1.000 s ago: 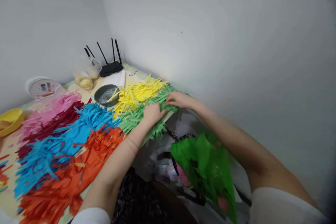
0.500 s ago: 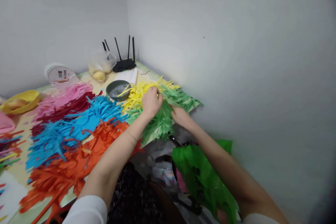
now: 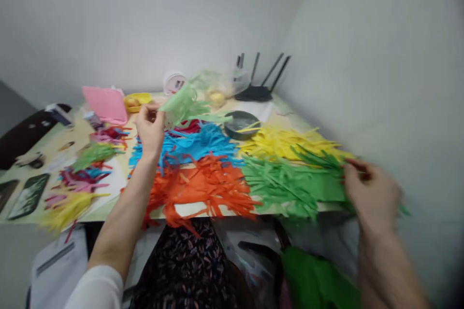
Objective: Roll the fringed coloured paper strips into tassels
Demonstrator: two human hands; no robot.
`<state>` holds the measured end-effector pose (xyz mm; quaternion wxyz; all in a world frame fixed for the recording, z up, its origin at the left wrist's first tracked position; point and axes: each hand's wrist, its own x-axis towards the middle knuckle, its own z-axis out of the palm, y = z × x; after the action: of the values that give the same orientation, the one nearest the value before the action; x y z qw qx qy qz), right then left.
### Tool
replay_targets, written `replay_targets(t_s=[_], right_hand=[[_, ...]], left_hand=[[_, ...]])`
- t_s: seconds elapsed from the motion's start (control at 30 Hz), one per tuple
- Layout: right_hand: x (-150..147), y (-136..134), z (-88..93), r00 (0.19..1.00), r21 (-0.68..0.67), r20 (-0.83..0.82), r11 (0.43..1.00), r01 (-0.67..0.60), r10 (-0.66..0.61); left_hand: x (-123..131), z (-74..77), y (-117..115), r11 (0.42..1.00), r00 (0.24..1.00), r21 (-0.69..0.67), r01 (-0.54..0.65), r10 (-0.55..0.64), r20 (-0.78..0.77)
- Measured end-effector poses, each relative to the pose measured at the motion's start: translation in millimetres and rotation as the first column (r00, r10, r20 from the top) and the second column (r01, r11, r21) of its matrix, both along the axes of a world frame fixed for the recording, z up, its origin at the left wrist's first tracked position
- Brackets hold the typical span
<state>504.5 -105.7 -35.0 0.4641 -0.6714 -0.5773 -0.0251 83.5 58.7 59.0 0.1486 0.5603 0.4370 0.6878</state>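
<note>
My left hand (image 3: pixel 151 125) is closed on one end of a light green fringed paper strip (image 3: pixel 183 102), raised above the table and smeared by motion. Over at the right edge of the table, my right hand (image 3: pixel 369 188) pinches green fringed paper (image 3: pixel 326 159). Below and beside it lies a pile of green fringed paper (image 3: pixel 286 181), with yellow fringed paper (image 3: pixel 286 142) behind. Orange fringed paper (image 3: pixel 206 186) spreads along the front edge, and blue fringed paper (image 3: pixel 195 145) lies beyond it. Some dark red strips show under the raised green piece.
A grey bowl (image 3: pixel 242 125), a black router (image 3: pixel 254 92), a yellow basket (image 3: pixel 139 100) and a pink case (image 3: pixel 106 105) stand toward the back. Mixed coloured strips (image 3: pixel 85 169) and a phone (image 3: pixel 29 196) lie at left. A green bag (image 3: pixel 319 277) hangs below the table's right side.
The view has turned left. My hands, close together over the green paper before, are now far apart; the left has carried a light green strip leftward and up.
</note>
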Motion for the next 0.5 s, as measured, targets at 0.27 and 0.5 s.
replay_targets(t_s=[0.27, 0.5], right_hand=[[-292.1, 17.1, 60.6, 0.773, 0.257, 0.356, 0.740, -0.622, 0.525], [-353.7, 46.8, 37.6, 0.727, 0.107, 0.417, 0.765, -0.635, 0.546]], left_hand=[[-48.1, -21.3, -121.8, 0.997, 0.875, -0.038, -0.060, 0.034, -0.484], [-82.6, -52.5, -154.1, 0.982, 0.775, -0.150, -0.119, -0.003, -0.632]])
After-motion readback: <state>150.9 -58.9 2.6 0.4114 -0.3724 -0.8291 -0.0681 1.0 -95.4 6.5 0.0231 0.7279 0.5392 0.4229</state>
